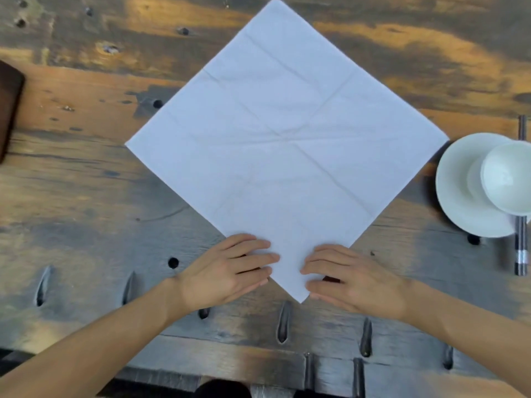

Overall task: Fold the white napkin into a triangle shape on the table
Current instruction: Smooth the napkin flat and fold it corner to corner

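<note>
The white napkin [287, 145] lies spread flat on the wooden table [86, 196] as a diamond, one corner pointing at me, with crease lines across it. My left hand [230, 268] rests on the left edge of the near corner, fingers extended flat on the cloth. My right hand [353, 278] lies on the right edge of the same corner, fingers flat and pointing left. The corner's tip shows between and just below the two hands. Neither hand has the cloth pinched or lifted.
A white saucer [457, 191] with a white cup [508, 176] on it stands at the right, close to the napkin's right corner. Dark chopsticks [521, 248] lie under the saucer. A dark brown object [8, 107] sits at the left edge. The table's front edge has slots and holes.
</note>
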Motion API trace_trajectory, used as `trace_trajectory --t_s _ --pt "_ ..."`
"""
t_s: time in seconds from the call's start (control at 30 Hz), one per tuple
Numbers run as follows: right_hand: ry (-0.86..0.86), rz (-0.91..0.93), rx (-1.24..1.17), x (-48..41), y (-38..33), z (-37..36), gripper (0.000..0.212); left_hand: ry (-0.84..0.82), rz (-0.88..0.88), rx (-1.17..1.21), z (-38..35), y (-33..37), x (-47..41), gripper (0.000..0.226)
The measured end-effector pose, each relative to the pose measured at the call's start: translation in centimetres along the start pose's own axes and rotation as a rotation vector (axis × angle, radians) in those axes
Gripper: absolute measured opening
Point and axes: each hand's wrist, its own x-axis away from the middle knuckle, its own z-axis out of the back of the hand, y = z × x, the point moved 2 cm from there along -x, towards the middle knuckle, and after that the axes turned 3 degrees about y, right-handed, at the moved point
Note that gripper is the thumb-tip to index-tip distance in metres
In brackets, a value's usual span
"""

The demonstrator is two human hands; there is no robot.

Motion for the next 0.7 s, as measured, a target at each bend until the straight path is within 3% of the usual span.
trace_trajectory --t_s 0.23,0.4,0.53,0.7 --pt "0.014 -0.002 -0.008 -0.4 -0.3 -0.3 0.010 0.030 0.014 0.016 -0.1 0.2 0.0 0.014" --pt "0.064 -0.292 -0.234 -1.8 -0.8 1.3 0.014 0.074 0.064 0.063 0.3 0.2 -0.3 0.015" --pt "0.225 -0.580 -0.395 -3.3 -1.5 3.1 0.012 0.075 0.214 0.188 1.0 0.8 -0.5 0.020" --pt "0.246 -0.782 -0.602 -4.1 -2.6 4.1 0.017 0.094 0.558 0.434 3.2 1.5 -0.2 0.018"
